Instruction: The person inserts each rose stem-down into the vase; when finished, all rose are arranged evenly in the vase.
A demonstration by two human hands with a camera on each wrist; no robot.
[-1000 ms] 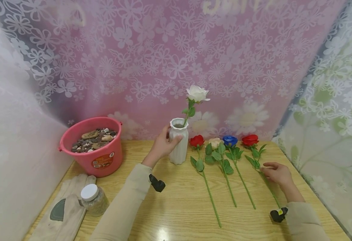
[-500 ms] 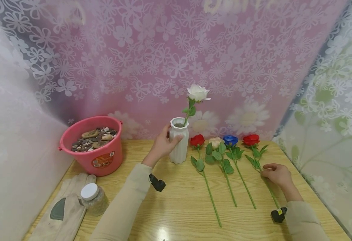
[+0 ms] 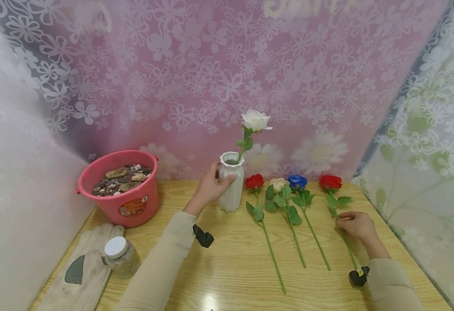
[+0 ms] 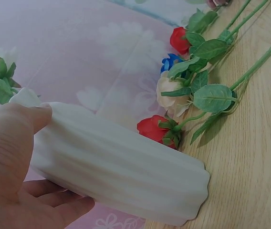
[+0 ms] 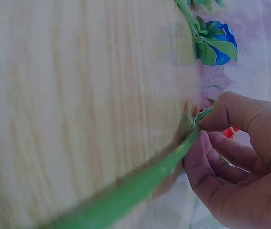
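Note:
My left hand (image 3: 210, 186) grips the upper part of a white fluted vase (image 3: 231, 194), which stands upright on the table. Thumb and fingers wrap its side in the left wrist view. A white rose (image 3: 255, 121) leans rightward out of the vase mouth. At the right, my right hand (image 3: 358, 225) pinches the green stem of a red rose (image 3: 330, 182) between thumb and fingers; the right wrist view shows the stem (image 5: 140, 186) running toward the camera. Its bloom is mostly hidden there behind the hand.
Between the hands lie another red rose (image 3: 254, 182), a cream rose (image 3: 277, 185) and a blue rose (image 3: 297, 181). On the left are a pink bucket (image 3: 133, 211) of stones, a white-lidded jar (image 3: 123, 263) and work gloves (image 3: 83, 268). A floral curtain (image 3: 196, 86) hangs behind.
The rightmost red rose has turned and shifted slightly right, its leaves lying differently, as my right hand pinches its stem. My left hand and the vase have stayed put.

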